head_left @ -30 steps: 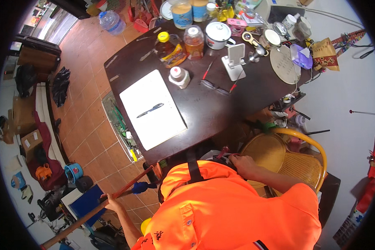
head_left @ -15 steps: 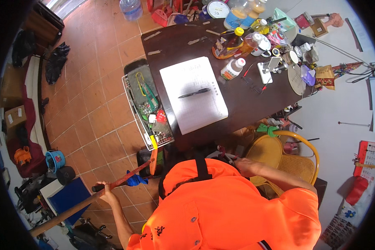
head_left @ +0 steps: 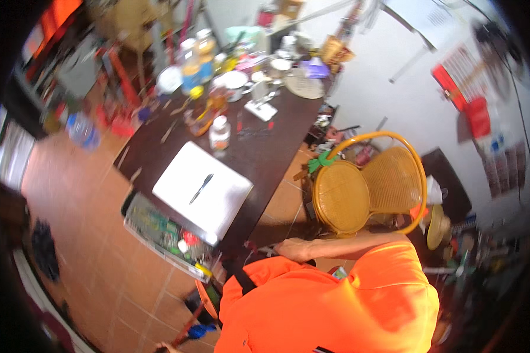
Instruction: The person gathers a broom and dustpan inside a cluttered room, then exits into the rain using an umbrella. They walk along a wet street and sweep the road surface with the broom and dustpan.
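Leaning over the near end of the dark wooden surface [head_left: 277,132], the person in the orange shirt [head_left: 330,306] has the right hand [head_left: 291,249] brought in close against the chest, just below the surface's edge and beside the rattan chair [head_left: 359,191]. That hand seems to touch a dark strap [head_left: 244,281] running over the shoulder, probably to steady or adjust it. Its fingers look curled, but the picture is too soft to say whether they pinch anything, so I cannot tell how far they are closed.

The left hand [head_left: 169,348] shows only at the very bottom edge, next to a wooden handle [head_left: 188,330] with a blue fitting [head_left: 199,330] by it. It appears to be holding that handle low at the person's side, which would keep the long tool out of the way, though the fingers themselves are cut off and their grip cannot be judged.

On the surface lies a white sheet [head_left: 203,191] with a dark pen [head_left: 201,188] resting across its middle, flat and ready to hand. A white bottle [head_left: 219,133] stands upright just beyond it. Below the surface's near-left edge a tray of small parts [head_left: 162,232] sits over the tiled floor [head_left: 88,235].
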